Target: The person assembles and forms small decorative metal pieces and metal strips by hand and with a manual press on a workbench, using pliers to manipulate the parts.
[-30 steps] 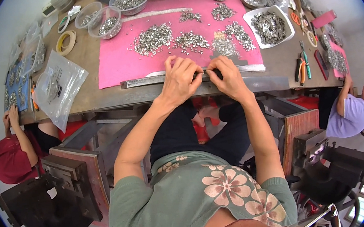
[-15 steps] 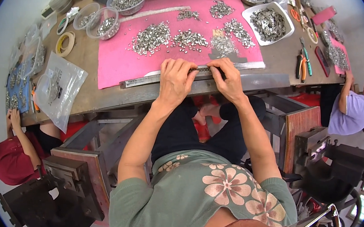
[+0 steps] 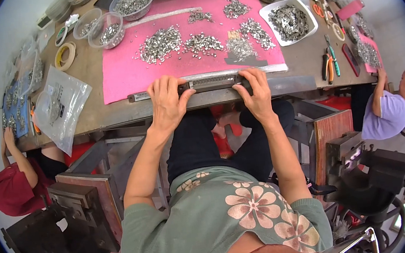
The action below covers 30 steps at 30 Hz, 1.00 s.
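Note:
A long dark metal bar, like a jig point(image 3: 212, 83), lies level along the front edge of the bench, with a row of small shiny pieces in its middle. My left hand point(image 3: 165, 101) grips its left end, thumb in front and fingers over the back. My right hand point(image 3: 255, 91) holds the right end the same way. Behind it lies a pink mat point(image 3: 119, 76) with heaps of small silvery metal parts point(image 3: 161, 45). Thin metal pins point(image 3: 241, 49) are heaped by a dark grey flat piece point(image 3: 246, 62). A long metal strip point(image 3: 139, 97) shows beside my left hand.
Clear tubs of metal parts point(image 3: 132, 3) and a white tray point(image 3: 311, 19) stand behind. Left are a tape roll point(image 3: 65, 56) and plastic bag point(image 3: 72, 99); right, orange-handled pliers point(image 3: 327, 67). Two people sit working at either side: maroon sleeve point(image 3: 19, 180), lilac sleeve point(image 3: 386, 113).
My hands have moved apart, from close together near the bar's middle to its two ends. More of the bar and its row of pieces now shows. The view has shifted slightly.

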{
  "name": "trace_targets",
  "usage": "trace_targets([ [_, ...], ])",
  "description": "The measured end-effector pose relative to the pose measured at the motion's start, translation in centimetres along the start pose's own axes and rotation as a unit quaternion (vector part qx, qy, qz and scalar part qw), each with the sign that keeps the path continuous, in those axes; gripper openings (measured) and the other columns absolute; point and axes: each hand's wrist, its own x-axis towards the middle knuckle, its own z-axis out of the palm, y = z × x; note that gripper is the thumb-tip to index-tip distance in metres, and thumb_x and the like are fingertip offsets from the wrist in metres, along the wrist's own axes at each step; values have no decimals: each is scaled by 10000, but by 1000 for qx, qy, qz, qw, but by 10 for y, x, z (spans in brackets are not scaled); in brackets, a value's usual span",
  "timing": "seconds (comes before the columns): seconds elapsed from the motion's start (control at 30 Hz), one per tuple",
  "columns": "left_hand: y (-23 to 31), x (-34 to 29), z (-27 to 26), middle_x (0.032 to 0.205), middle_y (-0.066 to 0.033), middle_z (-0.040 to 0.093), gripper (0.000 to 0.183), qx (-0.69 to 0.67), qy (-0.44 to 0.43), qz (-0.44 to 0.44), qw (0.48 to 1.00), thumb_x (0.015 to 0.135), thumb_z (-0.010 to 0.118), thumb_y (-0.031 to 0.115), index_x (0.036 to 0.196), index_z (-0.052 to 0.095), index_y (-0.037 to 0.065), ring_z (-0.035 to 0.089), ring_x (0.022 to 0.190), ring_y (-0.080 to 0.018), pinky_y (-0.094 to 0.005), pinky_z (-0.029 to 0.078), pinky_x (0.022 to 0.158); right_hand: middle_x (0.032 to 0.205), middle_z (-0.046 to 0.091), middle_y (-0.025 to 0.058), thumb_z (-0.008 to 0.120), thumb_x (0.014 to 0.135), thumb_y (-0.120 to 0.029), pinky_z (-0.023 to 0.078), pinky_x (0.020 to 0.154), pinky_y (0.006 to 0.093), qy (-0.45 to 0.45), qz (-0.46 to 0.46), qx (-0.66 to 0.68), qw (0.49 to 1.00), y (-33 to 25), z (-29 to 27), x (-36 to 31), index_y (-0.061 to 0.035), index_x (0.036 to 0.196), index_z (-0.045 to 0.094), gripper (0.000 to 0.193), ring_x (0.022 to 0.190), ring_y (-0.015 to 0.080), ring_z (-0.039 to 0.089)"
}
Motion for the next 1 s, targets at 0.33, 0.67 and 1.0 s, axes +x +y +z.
trace_targets([
  [0.33,2,-9,7,933,-94,552,311,-63,9,25,998,775,809,97,984,584,52,545,897,-293,-420,361,827,1165,645,137,849,752,-52,476,952,437,83,-23,-46,995,-4,14,-22,-24,1148,653,443,1100,354,590],
  [0.67,1,-8,7,946,-95,555,298,-62,10,26,998,788,805,100,989,591,51,549,897,-294,-421,368,829,1151,639,124,834,762,-49,492,932,422,63,-16,-40,997,-8,5,-15,-22,1159,654,437,1091,340,594],
  [1.0,-12,16,-1,1266,-147,602,424,-21,-63,14,998,925,710,259,1253,597,14,530,1252,-352,-550,315,1098,1068,640,136,765,857,-121,482,860,419,-112,-18,-27,993,-1,-16,37,-5,1134,678,313,1001,334,594],
])
